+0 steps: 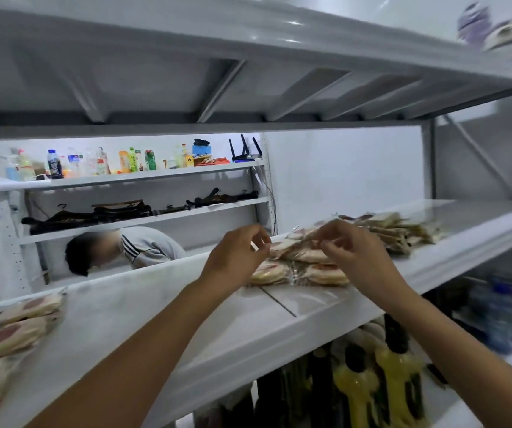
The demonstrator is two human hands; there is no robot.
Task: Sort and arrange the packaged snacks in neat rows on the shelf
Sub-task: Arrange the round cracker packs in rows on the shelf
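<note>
Clear-wrapped snack packs (298, 271) lie in a small pile at the middle of the white shelf (186, 329). My left hand (239, 253) hovers at the pile's left end, its fingers pinching the clear edge of a snack pack. My right hand (349, 245) is over the pile's top, fingers curled and pinching the wrapper of the top snack pack (302, 253). A second heap of packs (403, 231) lies further right on the shelf. More packs (4, 344) are lined up at the shelf's left end.
An upper shelf (248, 72) hangs close above my hands. Below the white shelf stand yellow and dark bottles (372, 381). Behind, a person in a grey top (143, 247) bends down by a back rack with drink bottles (100, 163) and hangers (118, 213).
</note>
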